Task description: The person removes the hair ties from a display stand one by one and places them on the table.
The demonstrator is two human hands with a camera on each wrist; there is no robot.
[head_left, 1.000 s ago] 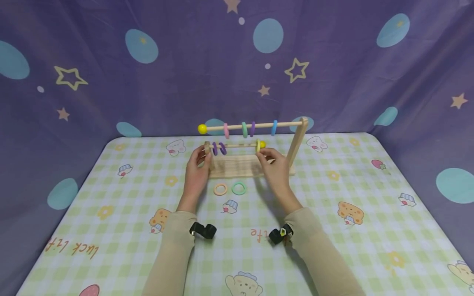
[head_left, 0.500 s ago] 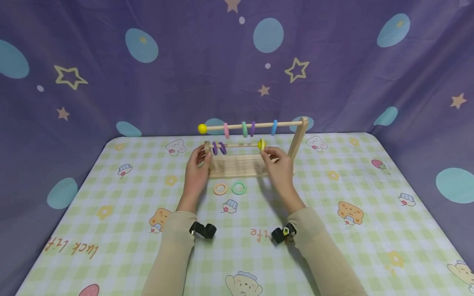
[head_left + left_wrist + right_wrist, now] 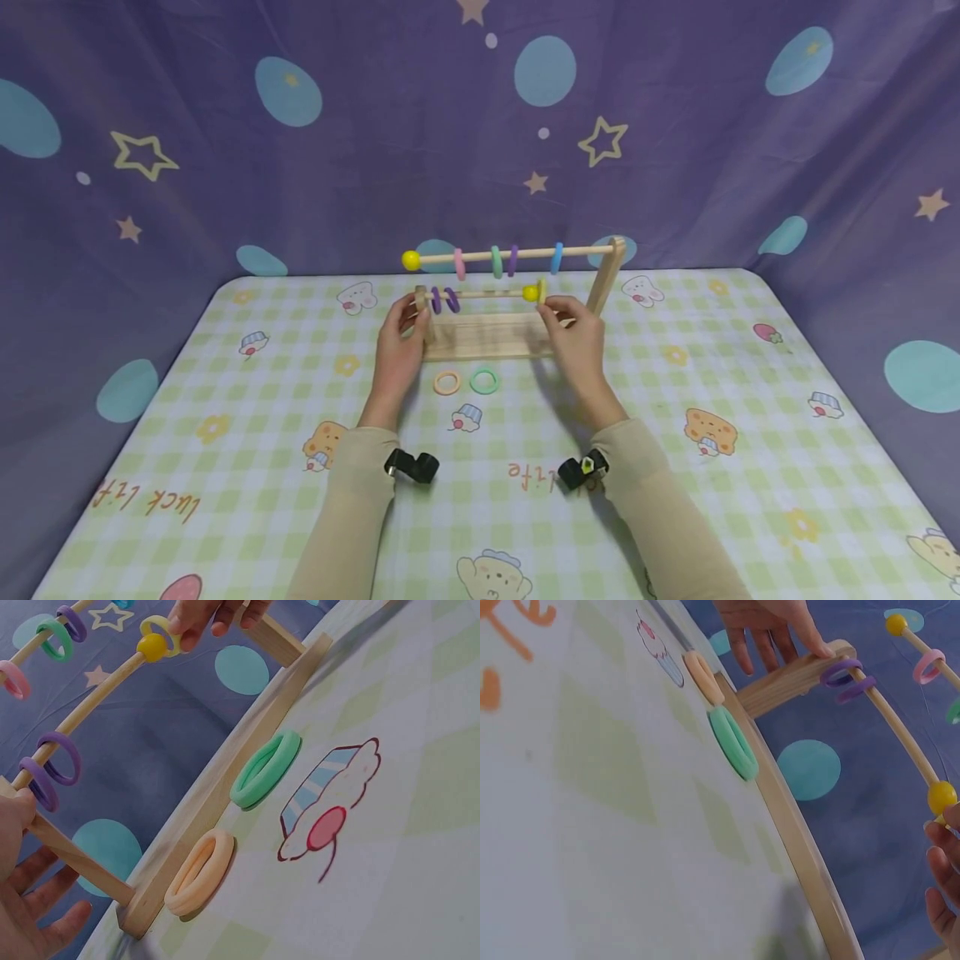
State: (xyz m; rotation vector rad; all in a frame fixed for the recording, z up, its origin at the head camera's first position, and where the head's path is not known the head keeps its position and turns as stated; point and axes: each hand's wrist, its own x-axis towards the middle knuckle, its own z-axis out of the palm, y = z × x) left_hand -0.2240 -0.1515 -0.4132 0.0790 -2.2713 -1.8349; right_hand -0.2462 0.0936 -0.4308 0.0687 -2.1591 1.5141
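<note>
My right hand (image 3: 577, 340) pinches a yellow ring (image 3: 542, 292) at the right tip of the lower rod, beside the yellow end ball (image 3: 531, 293). In the left wrist view the ring (image 3: 174, 631) stands around or just past the ball (image 3: 152, 647); which, I cannot tell. My left hand (image 3: 400, 346) grips the short left post (image 3: 420, 304) of the wooden stand (image 3: 487, 337). Two purple rings (image 3: 452, 300) hang on the lower rod near that post. Pink, green, purple and blue rings hang on the upper rod (image 3: 442, 259).
An orange ring (image 3: 447, 383) and a green ring (image 3: 483, 382) lie in front of the stand; in the left wrist view each looks like two stacked rings. The tall right post (image 3: 604, 279) rises behind my right hand. A patterned cloth (image 3: 247, 417) covers the table.
My right hand has moved the yellow ring rightward, from the rod left of the end ball, over the ball, to its right side. The left hand has stayed on the post.
</note>
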